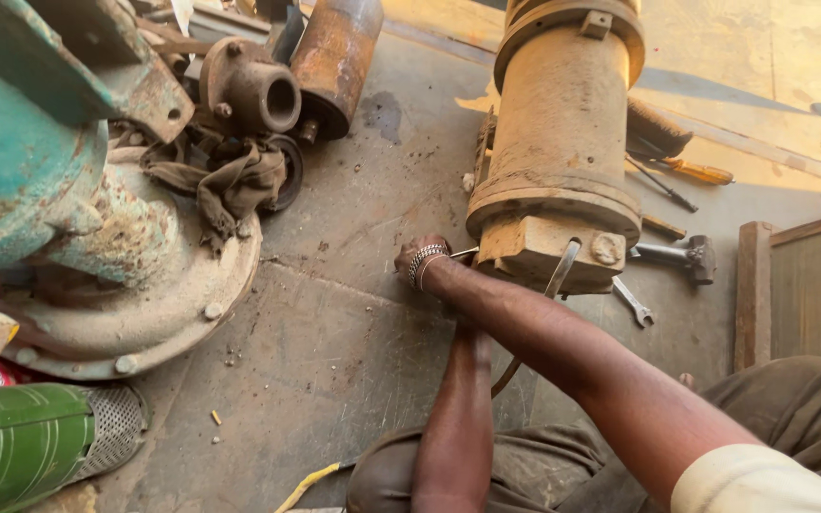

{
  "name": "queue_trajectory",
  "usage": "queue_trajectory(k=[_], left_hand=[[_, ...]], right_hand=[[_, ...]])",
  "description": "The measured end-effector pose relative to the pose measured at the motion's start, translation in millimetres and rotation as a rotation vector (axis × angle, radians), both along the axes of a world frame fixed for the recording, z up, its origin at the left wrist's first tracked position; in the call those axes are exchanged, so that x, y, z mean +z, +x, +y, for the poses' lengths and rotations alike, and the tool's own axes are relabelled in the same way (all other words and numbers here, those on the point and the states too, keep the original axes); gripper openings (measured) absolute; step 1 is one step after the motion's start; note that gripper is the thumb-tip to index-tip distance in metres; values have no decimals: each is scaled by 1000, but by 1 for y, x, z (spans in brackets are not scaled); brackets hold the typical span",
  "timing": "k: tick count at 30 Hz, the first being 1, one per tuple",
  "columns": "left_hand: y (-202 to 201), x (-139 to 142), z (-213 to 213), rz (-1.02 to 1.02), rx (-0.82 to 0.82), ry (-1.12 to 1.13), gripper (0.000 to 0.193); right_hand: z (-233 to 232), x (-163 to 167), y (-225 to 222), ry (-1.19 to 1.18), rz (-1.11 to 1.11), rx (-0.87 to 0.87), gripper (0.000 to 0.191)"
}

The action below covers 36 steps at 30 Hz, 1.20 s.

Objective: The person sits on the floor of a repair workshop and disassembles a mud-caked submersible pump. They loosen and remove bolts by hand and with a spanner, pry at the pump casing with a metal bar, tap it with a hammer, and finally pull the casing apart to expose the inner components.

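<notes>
The right hand (417, 258), wrist banded, closes on a thin metal rod at the near-left base of the dusty tan cylindrical pump housing (560, 142), whose long axis runs away; the left hand is hidden.

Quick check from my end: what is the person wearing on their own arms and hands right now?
Both forearms are bare and no gloves show. The right arm has a pale cream short sleeve at the bottom edge, and a silver beaded metal bracelet at the wrist by the right hand. The left arm shows no sleeve or jewellery; its hand is hidden behind the right arm.
</notes>
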<state>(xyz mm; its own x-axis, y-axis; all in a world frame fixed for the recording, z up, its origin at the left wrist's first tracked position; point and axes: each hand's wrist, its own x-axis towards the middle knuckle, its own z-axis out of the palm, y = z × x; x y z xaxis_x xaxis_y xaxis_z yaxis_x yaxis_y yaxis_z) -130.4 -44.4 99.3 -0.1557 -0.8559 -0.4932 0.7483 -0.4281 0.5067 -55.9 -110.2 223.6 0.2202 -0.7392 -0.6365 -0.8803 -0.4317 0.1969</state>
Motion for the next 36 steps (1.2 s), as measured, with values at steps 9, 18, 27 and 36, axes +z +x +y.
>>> queue_trajectory(k=[9,18,27,36], left_hand=[[-8,1,5,-9,-30,17,33],[-3,-4,-17,4,-64,24,31],[2,-13,-31,162,-163,40,32],[13,4,-34,93,-227,156,39]], right_hand=[[2,3,-20,242,-634,-402,36],[53,79,-19,-443,-704,619,18],[11,149,-207,-882,-757,-2,13],[-1,122,-225,-792,-920,-166,18]])
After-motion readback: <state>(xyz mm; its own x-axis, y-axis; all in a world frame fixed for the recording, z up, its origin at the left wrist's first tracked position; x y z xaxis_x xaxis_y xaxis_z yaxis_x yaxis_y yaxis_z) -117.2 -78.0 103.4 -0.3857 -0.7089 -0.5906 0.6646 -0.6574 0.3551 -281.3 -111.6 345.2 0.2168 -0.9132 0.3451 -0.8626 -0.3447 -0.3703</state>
